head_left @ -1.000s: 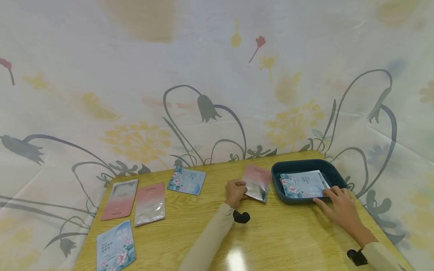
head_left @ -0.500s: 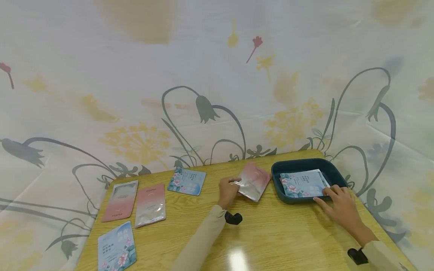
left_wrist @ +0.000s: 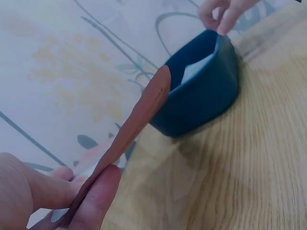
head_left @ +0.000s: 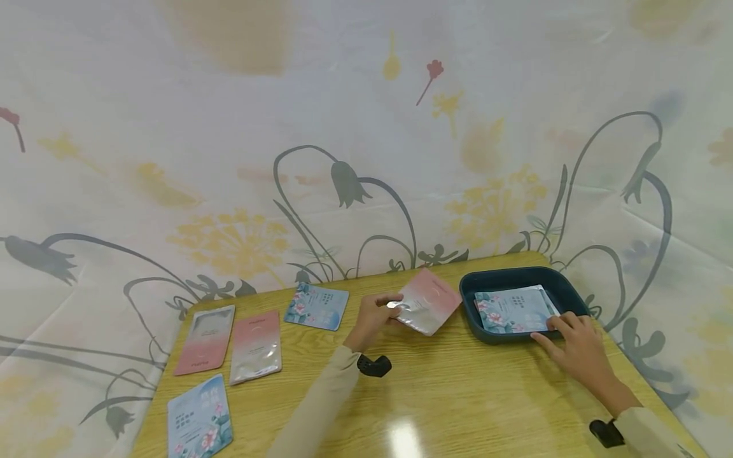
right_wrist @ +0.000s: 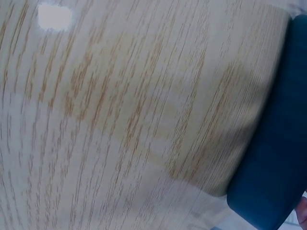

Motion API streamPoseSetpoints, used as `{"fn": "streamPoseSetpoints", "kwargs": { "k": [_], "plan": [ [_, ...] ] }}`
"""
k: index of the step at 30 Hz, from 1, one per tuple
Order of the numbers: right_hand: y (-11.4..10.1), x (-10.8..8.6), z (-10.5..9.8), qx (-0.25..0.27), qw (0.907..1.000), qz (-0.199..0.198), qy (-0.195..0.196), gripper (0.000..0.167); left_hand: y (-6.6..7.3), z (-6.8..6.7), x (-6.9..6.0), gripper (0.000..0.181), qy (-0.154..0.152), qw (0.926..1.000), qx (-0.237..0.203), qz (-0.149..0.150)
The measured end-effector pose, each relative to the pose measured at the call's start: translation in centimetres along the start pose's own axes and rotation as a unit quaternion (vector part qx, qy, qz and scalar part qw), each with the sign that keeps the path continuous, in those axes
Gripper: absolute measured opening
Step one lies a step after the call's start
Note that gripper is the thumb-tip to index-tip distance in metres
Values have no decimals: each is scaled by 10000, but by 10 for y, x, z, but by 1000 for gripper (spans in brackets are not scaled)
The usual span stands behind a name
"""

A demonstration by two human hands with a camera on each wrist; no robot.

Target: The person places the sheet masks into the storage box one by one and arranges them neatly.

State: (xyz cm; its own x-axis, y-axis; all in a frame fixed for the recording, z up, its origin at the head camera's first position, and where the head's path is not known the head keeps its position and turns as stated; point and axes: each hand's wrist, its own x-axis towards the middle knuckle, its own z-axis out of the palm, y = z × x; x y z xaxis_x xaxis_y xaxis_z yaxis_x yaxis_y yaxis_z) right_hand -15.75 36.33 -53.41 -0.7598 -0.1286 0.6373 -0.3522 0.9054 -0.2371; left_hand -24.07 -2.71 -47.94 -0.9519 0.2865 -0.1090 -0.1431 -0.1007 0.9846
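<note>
My left hand pinches a pink-and-silver face mask packet by its near left side, thumb on one face and fingers on the other. In the left wrist view the packet appears edge-on, tilted and raised off the table. Its far corner is close to the dark blue bin; whether they touch I cannot tell. Inside the bin a light blue flowered mask packet lies on top of at least one other. My right hand grips the bin's near right rim between thumb and fingers.
To the left lie two pink-and-silver packets, one beside the other. A blue flowered packet is near the front left, another near the back edge. A patterned cloth hangs behind the wooden table.
My left hand has moved left and slightly up, turning the pink packet and raising it from the table. My right hand has stayed on the bin's rim.
</note>
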Motion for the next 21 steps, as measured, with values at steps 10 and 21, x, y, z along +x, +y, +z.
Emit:
{"fn": "streamPoseSetpoints", "kwargs": {
  "k": [10, 21],
  "plan": [
    [0, 0, 0, 40, 10000, 73, -39, 34, 6, -14, -1, 29, 71, 9993, 313, 190],
    [2, -2, 2, 36, 10000, 5, 59, 37, 31, -9, -4, 29, -298, 9976, 545, 302]
  ]
}}
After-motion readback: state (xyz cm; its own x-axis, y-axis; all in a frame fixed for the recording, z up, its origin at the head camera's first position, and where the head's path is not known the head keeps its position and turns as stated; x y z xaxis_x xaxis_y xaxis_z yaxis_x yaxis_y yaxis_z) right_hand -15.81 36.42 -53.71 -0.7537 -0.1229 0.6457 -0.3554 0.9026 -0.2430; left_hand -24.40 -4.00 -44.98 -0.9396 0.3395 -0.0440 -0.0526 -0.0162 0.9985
